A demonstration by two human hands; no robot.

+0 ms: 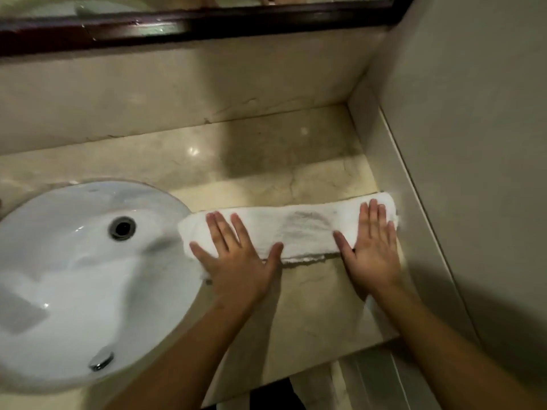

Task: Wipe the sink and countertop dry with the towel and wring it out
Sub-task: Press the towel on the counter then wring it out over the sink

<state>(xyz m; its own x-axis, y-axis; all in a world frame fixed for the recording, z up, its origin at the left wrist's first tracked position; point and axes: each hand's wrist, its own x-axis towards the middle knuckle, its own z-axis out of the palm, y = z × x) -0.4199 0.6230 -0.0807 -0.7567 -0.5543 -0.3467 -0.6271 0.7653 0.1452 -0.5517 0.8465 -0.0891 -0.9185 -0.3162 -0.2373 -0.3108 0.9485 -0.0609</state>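
Sink (59,276) sits at countertop's (296,306) left. Towel (296,232), folded into a long strip, spans from sink rim to right wall edge. Left hand (236,258) flat on its left end, right hand (373,247) flat on its right end; fingers straight, splayed, pressing, gripping nothing.

Towel (299,232): white, folded into one long flat band, with a grey soiled patch at mid-length. It lies on the worktop (266,173) with its long axis running 9 to 3 o'clock. Its 9 o'clock end overlaps the rim of the sink (74,276).

Sink: white glazed oval basin set into the worktop, at 9 o'clock of the towel, with a dark metal-ringed hole in its far wall.

Worktop: beige veined stone, glossy.
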